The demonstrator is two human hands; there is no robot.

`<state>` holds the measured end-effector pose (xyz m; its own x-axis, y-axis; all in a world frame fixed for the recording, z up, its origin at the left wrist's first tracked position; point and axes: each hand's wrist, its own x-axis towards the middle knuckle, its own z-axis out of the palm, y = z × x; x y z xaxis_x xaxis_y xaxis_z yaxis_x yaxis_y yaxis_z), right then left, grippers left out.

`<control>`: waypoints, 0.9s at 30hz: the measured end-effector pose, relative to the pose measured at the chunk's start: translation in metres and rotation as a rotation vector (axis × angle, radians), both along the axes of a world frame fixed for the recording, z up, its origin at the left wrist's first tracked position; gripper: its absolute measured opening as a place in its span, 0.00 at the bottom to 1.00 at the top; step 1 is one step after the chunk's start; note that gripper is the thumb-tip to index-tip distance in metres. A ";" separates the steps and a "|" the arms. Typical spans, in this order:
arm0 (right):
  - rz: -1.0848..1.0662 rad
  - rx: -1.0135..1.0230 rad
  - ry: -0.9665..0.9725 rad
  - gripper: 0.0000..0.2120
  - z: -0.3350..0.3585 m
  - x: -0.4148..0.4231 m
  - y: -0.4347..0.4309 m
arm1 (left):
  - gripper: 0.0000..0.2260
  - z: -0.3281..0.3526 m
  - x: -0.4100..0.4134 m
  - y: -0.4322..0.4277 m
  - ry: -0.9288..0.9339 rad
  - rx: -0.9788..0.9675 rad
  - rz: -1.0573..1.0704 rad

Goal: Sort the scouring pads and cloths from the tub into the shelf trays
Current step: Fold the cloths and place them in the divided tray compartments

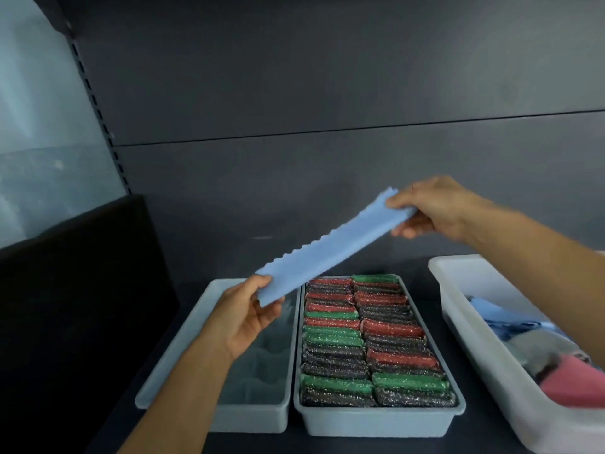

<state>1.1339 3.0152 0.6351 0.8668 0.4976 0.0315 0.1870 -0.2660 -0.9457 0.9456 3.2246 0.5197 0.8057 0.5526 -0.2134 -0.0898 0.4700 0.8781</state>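
The left grip (244,317) pinches one end of a folded blue cloth (330,247) and the right grip (432,208) pinches the other, holding it taut above 2 shelf trays. The middle tray (376,421) is packed with scouring pads (334,339). The left tray (183,348) shows no cloth yet, and several cloths (563,358) wait in the tub (458,309), so cloth sorting seems barely begun.

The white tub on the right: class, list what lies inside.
The white tub holds a blue cloth, a grey cloth and a pink cloth. The right forearm covers its far corner; anything under them is hidden.
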 end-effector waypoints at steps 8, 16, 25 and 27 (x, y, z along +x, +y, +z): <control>-0.041 -0.073 -0.207 0.08 -0.028 -0.029 0.029 | 0.04 0.044 0.011 0.000 0.077 0.368 -0.073; 0.137 -0.018 -0.363 0.17 -0.015 -0.072 0.059 | 0.13 0.081 0.034 -0.030 -0.047 0.464 -0.183; 0.290 0.073 -0.242 0.05 -0.014 -0.058 0.043 | 0.25 0.063 0.033 -0.012 -0.150 0.778 -0.049; 0.382 0.127 -0.120 0.08 -0.014 -0.052 0.041 | 0.31 0.053 0.032 -0.014 -0.183 0.674 -0.288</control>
<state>1.0816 3.0560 0.6213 0.6071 0.7683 0.2028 0.3608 -0.0391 -0.9318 0.9774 3.2111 0.5722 0.9280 0.2785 0.2476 -0.2167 -0.1370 0.9666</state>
